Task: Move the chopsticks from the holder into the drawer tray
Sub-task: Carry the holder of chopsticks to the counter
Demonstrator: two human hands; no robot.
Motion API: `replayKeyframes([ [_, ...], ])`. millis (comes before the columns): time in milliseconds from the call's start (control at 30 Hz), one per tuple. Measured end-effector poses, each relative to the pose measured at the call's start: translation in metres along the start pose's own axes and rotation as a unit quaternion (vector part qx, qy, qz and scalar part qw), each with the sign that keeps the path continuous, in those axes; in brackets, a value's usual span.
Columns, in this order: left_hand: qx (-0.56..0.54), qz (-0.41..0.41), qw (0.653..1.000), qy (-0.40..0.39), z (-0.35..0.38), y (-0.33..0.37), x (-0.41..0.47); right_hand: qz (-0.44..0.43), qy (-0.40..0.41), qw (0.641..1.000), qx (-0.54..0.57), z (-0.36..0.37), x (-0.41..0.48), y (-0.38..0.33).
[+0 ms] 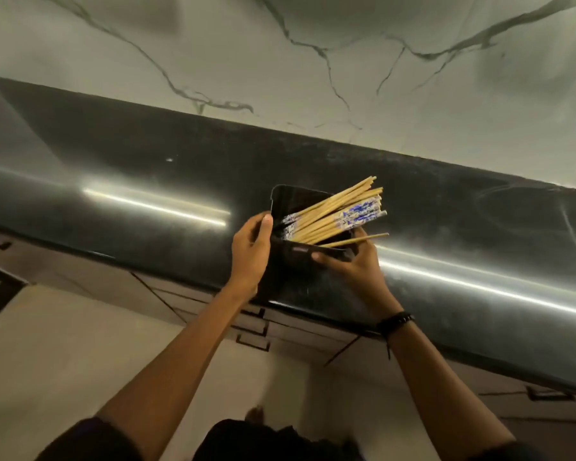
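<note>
The chopsticks [338, 212], a bundle of pale wooden sticks with several banded in blue and white, lie slanted in the holder [298, 261]. Their ends fan out past its far right rim. One stick lies apart from the bundle, low over the near right corner. The holder is a dark, glossy, open-topped box with rounded corners.

The left grip [251, 249] clasps the holder's left side, thumb hooked over the rim and fingers curled round the wall. The right grip [356, 266] clamps the near right corner, a finger stretched along the front wall and the thumb up by the rim beneath the stray stick. A dark wristband [396, 322] circles the right wrist.

The holder is over the front part of a polished black counter [130, 168] that runs slantwise across the view and carries long streaks of reflected light. Whether its base rests on the counter cannot be told.

Behind the counter rises a white marble wall [280, 44] with dark veins. Below its front edge are pale drawers [300, 331] with dark handles, all closed, and under them a light floor [47, 344].
</note>
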State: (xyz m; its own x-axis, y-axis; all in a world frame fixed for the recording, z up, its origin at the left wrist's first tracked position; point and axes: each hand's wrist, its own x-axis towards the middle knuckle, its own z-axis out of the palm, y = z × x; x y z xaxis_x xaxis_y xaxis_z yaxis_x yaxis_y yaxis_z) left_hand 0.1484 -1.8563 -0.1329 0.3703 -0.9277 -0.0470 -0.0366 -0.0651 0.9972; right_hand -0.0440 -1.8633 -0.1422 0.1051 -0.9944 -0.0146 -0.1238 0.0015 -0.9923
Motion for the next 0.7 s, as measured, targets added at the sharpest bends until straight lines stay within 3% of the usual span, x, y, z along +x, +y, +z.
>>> replayKeyframes([
  [300, 0.048, -0.007, 0.995, -0.086, 0.015, -0.006, 0.091, 0.043, 0.062, 0.996, -0.045, 0.019, 0.081, 0.011],
  [700, 0.047, -0.062, 0.991, -0.107, 0.012, -0.02, 0.104, 0.061, 0.074, 0.994, -0.053, 0.03, 0.094, 0.027],
])
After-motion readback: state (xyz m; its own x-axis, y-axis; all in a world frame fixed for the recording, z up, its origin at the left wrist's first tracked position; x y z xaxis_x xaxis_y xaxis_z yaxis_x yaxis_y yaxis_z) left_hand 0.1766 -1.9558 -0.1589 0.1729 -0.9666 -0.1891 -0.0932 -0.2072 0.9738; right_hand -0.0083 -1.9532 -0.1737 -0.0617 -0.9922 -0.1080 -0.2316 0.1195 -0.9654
